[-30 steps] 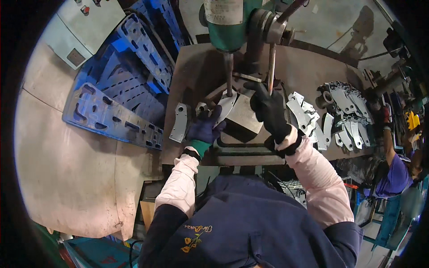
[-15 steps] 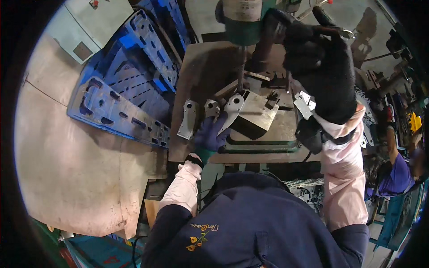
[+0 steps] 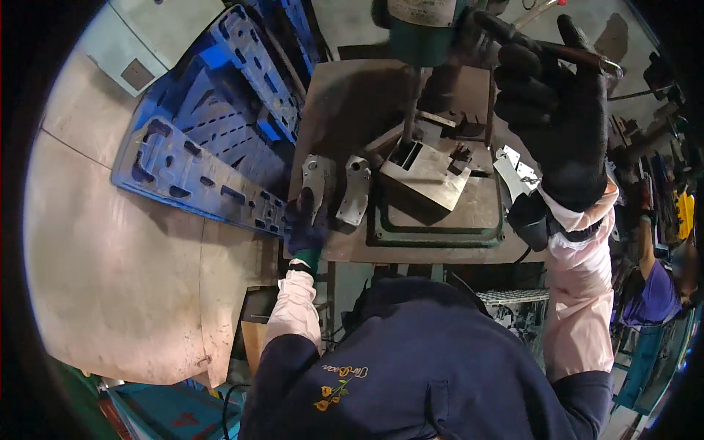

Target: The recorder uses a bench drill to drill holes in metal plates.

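Metal plate [image 3: 317, 174] under the fingers [image 3: 306, 204] of the left hand [image 3: 303, 231], pinch unclear, looks stiff, fairly light, best held by its edges.

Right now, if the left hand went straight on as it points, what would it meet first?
Likely the leftmost metal plate; the left hand overlaps it in view, but contact is unclear.

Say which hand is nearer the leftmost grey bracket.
Left: the left hand is at the near end of the grey bracket; the right hand is at the lever, far right.
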Motion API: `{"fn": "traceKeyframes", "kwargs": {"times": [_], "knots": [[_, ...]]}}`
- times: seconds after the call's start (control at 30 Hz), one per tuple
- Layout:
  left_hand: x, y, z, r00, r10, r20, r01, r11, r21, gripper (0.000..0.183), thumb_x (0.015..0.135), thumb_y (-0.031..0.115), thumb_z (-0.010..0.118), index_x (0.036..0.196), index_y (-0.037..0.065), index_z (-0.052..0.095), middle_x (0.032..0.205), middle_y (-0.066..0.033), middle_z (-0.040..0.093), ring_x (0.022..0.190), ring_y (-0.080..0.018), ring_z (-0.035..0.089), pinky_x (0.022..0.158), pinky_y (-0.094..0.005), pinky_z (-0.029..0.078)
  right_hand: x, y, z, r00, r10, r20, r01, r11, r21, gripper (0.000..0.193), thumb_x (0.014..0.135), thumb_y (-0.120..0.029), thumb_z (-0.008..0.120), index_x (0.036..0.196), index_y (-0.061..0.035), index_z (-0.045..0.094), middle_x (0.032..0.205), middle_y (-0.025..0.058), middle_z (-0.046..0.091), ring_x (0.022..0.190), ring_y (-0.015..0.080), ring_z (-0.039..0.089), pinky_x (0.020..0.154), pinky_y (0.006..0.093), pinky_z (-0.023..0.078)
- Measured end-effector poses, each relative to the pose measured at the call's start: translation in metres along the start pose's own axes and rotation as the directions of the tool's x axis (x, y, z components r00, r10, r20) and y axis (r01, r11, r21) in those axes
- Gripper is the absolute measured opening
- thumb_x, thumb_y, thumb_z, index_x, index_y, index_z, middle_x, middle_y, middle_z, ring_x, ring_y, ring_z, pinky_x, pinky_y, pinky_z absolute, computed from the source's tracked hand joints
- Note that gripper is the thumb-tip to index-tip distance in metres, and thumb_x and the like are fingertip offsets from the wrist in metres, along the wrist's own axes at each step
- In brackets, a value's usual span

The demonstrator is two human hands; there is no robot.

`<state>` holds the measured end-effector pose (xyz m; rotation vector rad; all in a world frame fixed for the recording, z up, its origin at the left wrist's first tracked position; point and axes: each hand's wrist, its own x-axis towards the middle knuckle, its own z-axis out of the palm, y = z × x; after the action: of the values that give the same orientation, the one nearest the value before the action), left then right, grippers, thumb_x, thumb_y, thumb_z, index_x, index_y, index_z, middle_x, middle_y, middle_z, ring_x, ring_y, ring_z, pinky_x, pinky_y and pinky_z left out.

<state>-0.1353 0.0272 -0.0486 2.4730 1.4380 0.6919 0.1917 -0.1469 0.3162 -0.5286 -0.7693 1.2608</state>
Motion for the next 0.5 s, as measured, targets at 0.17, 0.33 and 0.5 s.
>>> {"fn": "traceKeyframes", "kwargs": {"times": [0.17,0.33,0.5], "knots": [[0.003,-0.028,0.033,0.996,0.085,0.000,-0.084,0.993,0.085,0.066,0.087,0.048,0.060,0.146,0.027,0.038,0.138,-0.0253,0.042,0.126,-0.0457,0.040,0.100,-0.0519,0.039,-0.010,0.007,0.002,0.966,-0.070,-0.249,0.042,0.992,-0.116,0.061,0.101,-0.042,0.040,0.140,0.0043,0.034,0.078,-0.0019,0.045,0.054,0.0049,0.034,0.046,0.0199,0.030],[0.000,-0.029,0.049,0.992,0.115,0.052,-0.118,0.990,0.075,0.068,0.086,0.047,0.061,0.146,0.025,0.038,0.137,-0.0253,0.042,0.127,-0.0443,0.040,0.100,-0.0517,0.039,-0.056,0.013,-0.054,0.946,0.026,-0.323,-0.085,0.982,-0.170,0.052,0.101,-0.039,0.040,0.132,0.0019,0.047,0.077,-0.0022,0.050,0.052,0.0050,0.034,0.046,0.0193,0.029],[0.005,-0.035,0.059,0.991,0.008,0.130,-0.042,0.965,0.261,0.072,0.086,0.045,0.060,0.149,0.024,0.032,0.144,-0.0232,0.036,0.132,-0.0433,0.036,0.106,-0.0498,0.034,-0.133,0.007,-0.171,0.760,-0.254,-0.598,-0.165,0.815,-0.556,0.043,0.100,-0.035,0.046,0.125,-0.0023,0.056,0.076,-0.0039,0.052,0.056,0.0037,0.039,0.050,0.0196,0.031]]}}
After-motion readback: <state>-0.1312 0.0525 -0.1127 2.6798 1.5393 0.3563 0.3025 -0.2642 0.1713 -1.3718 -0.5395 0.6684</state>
